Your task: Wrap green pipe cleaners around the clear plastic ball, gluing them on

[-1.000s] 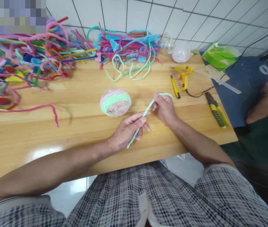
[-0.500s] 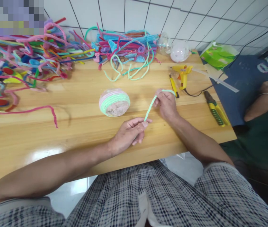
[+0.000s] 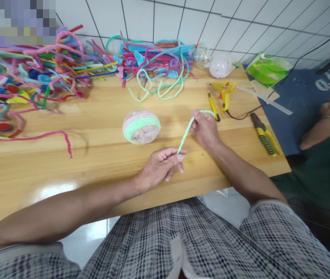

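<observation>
A pale green pipe cleaner [image 3: 184, 136] stretches between my two hands above the table. My left hand [image 3: 161, 166] pinches its lower end between thumb and fingers. Higher up, my right hand [image 3: 205, 130] is closed on it, and the rest of the strand bends over behind the knuckles. To the left of the hands, a clear ball [image 3: 145, 135] rests on the wood, wrapped round with pale pink and green pipe cleaner rows; its lower face is bare. Neither hand touches the ball.
Heaped pipe cleaners [image 3: 37, 83] cover the table's back left. Clear balls [image 3: 220, 68] stand at the back. On the right lie a yellow glue gun [image 3: 225, 93], a utility knife [image 3: 213, 106] and pliers [image 3: 265, 135]. A person's arm [image 3: 318, 128] is beyond the table edge.
My left hand has shifted slightly down and right with its end of the pipe cleaner. My right hand has barely moved, and the ball lies in the same place.
</observation>
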The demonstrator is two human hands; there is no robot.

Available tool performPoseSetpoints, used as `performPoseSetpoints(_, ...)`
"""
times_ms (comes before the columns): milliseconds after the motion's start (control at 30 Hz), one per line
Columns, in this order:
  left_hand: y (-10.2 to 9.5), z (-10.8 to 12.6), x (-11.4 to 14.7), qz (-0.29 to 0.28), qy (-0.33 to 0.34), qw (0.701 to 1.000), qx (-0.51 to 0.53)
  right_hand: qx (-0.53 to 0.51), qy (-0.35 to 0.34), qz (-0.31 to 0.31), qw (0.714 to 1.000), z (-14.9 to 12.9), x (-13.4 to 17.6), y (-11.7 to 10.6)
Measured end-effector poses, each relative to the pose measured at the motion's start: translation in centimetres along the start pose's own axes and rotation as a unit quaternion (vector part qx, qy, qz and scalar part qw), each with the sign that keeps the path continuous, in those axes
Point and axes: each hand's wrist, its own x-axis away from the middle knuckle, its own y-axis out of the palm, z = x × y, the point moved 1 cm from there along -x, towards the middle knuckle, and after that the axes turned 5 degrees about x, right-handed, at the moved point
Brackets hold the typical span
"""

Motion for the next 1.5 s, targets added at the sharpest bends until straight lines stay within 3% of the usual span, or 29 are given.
performPoseSetpoints(167, -0.2, -0.1, 0.1, 0.061, 0.009, 0.998, 0.001, -0.008, 0.003, 0.009, 1.000, -0.3, 0.1, 0.0)
performPoseSetpoints(367, 0.0, -0.2, 0.0, 0.042, 0.033, 0.997, 0.048, 0.019, -0.014, -0.014, 1.000, 0.0, 0.1, -0.2)
performPoseSetpoints(500, -0.2, 0.0, -0.4, 0.019, 0.039, 0.992, 0.122, 0.083, -0.039, -0.088, 0.992, -0.4, 1.3, 0.3)
performPoseSetpoints(667, -0.5, 0.2, -0.9, 0.016, 0.021, 0.995, 0.101, 0.098, -0.004, -0.210, 0.973, -1.1, 2.7, 1.1)
performPoseSetpoints(933, -0.4, 0.0, -0.6, 0.026, 0.037, 0.998, 0.054, 0.042, 0.015, -0.118, 0.992, -0.2, 1.3, 0.4)
performPoseSetpoints(1167, -0.8, 0.2, -1.1, 0.005, 0.048, 0.996, 0.072, 0.110, -0.035, -0.159, 0.981, -1.5, 3.2, 1.5)
performPoseSetpoints(1500, -0.7, 0.3, -1.2, 0.016, 0.074, 0.997, 0.012, 0.144, -0.066, -0.149, 0.976, -1.6, 4.1, 1.6)
